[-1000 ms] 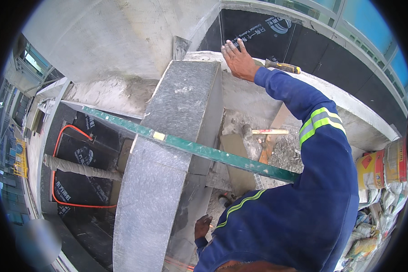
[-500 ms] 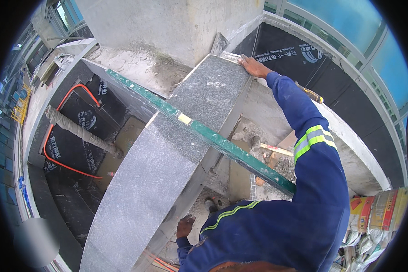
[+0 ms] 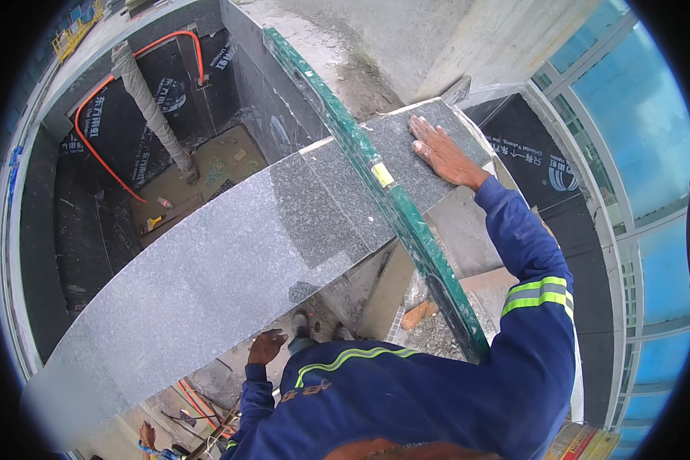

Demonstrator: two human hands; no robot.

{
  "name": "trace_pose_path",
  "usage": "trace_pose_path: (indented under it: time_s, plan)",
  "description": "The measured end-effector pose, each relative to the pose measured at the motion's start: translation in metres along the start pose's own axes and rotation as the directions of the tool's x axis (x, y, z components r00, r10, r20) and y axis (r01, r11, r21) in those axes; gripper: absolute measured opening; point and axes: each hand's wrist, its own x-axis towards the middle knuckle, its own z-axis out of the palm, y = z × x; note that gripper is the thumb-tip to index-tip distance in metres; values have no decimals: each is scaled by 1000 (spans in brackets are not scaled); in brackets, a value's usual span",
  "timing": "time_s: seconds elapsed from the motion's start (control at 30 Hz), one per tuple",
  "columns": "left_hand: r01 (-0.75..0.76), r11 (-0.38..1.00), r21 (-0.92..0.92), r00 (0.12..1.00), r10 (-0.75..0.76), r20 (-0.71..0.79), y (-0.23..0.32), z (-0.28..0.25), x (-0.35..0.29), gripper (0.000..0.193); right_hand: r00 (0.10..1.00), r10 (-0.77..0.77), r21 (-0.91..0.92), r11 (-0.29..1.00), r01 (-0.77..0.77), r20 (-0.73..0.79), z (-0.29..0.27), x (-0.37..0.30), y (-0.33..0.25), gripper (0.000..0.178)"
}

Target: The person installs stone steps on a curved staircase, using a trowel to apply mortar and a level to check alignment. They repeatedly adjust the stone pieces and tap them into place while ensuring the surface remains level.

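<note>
My right hand [image 3: 446, 155] lies flat with fingers stretched out on the far-right dark grey stone slab [image 3: 399, 136]. A long green spirit level [image 3: 418, 230], spotted with white and with a small yellow window, rests across the slabs to the left of that hand. Its near end reaches toward my right upper arm. My left hand [image 3: 267, 346] hangs beside the near edge of the lighter grey stone slab [image 3: 192, 268], fingers loosely extended and nothing in them. A darker damp-looking patch marks the stone surface between the two hands.
Behind the slabs is a deep pit lined with black sheeting [image 3: 77, 230], holding a wrapped pipe [image 3: 149, 111] and an orange hose [image 3: 96, 100]. A concrete column [image 3: 468, 46] rises at the back. Rubble [image 3: 429, 322] lies below. Another person's hand [image 3: 147, 435] shows lower left.
My right hand has moved from the slab's far end edge to flat on its top face. The view has turned, and the hammer among the rubble is out of sight.
</note>
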Motion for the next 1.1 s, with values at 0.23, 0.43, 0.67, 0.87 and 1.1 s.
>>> trace_pose_path:
  time_s: [0.23, 0.43, 0.67, 0.87, 1.1]
  plan:
    - [-14, 1000, 4, 1000, 15, -16, -21, 12, -2, 54, 992, 119, 260, 960, -101, -53, -41, 35, -19, 77]
    - [-1, 1000, -31, 999, 0, -33, -35, 21, -13, 54, 907, -100, 152, 973, 176, -409, -42, 52, -100, 29]
    - [-43, 999, -8, 998, 42, -41, -20, 16, -10, 52, 932, -361, 54, 931, 360, 21, -38, 76, -222, 34]
    - [-62, 990, -126, 994, 50, -96, -37, 29, -14, 53, 833, -544, -149, 820, 553, 101, -1, 69, -213, 53]
    - [-80, 989, -127, 995, 71, -74, -48, 30, -26, 51, 851, -506, -284, 803, 525, 141, -4, 76, -213, 46]
